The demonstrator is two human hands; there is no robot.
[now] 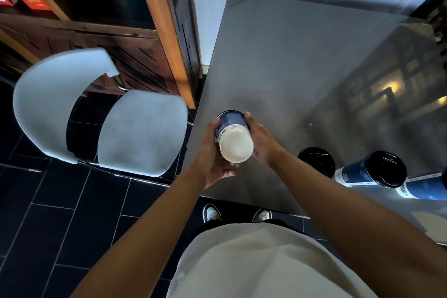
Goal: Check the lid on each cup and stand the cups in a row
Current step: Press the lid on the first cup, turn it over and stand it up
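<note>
A blue paper cup (pixel 232 133) with a white base is held upside down over the near left corner of the steel table (pixel 290 60), its white bottom facing me and its dark lid end pointing down. My left hand (pixel 212 152) grips its left side and underside. My right hand (pixel 261 140) grips its right side. To the right, a black-lidded cup (pixel 316 161) stands upright behind my right forearm. Two more blue cups (pixel 370 170) (pixel 425 186) with black lids stand further right along the front edge.
A pale grey chair (pixel 142 130) stands left of the table, close to its edge. A dark wooden shelf unit (pixel 150 31) sits behind it. The floor has dark tiles, and my shoes (pixel 212 213) show below the table's front edge.
</note>
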